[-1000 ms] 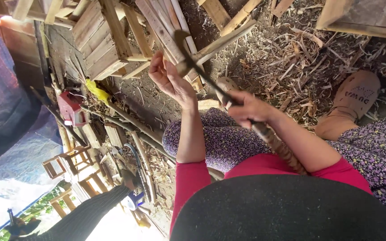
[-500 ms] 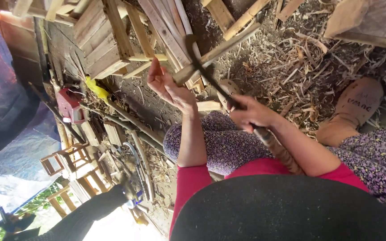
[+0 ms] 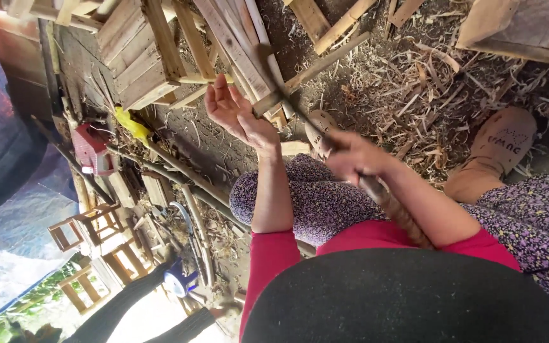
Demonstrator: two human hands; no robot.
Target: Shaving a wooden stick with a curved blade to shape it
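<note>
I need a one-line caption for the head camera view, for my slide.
Left hand steadies a wooden stick while the right hand swings a blade over shavings.
</note>
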